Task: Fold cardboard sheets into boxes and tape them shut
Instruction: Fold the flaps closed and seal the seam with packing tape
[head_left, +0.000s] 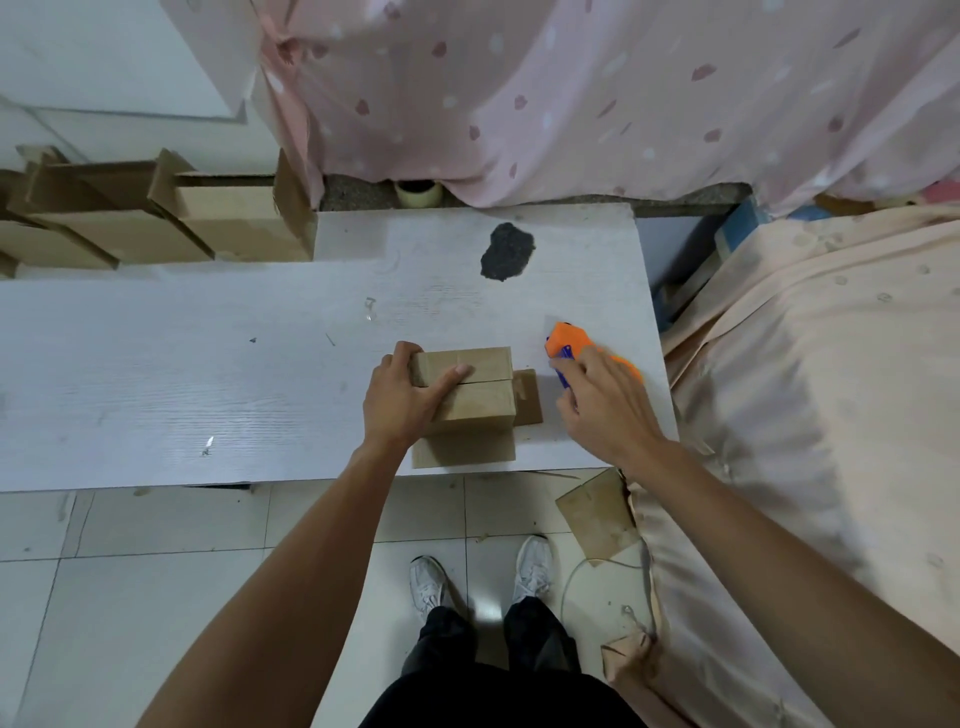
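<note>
- Holds the cardboard box (480, 364) down on the white table (208, 364) with the left hand (402, 400): thumb laid across the top close to the seam, fingers curled over the end farthest from the right hand.
- Places the box directly under and just thumb-side of that left palm, top flaps shut and meeting at a centre seam. One loose flap (529, 397) juts toward the right hand, and another (462, 449) lies flat on the wrist side.
- Reaches with the right hand (605, 402) onto the orange-and-blue tape dispenser (569, 340), partly under the fingers and partly beyond the fingertips, apart from the box. Fingers draped over it; cannot tell whether closed round the handle or only resting.
- Judges the box light and hollow: stiff along creases, yielding mid-panel, likely to skate on the smooth table and to spring open at the seam.
- Suggests gripping at edges and corners and pressing beside the seam, never mid-panel, to leave the seam free for tape.
- Judges the seam not yet taped across.
- Notes a row of folded boxes (156, 223) well beyond the left hand, a dark patch (506, 252) beyond both hands, and a cardboard scrap (597, 512) on the floor below the right wrist.
</note>
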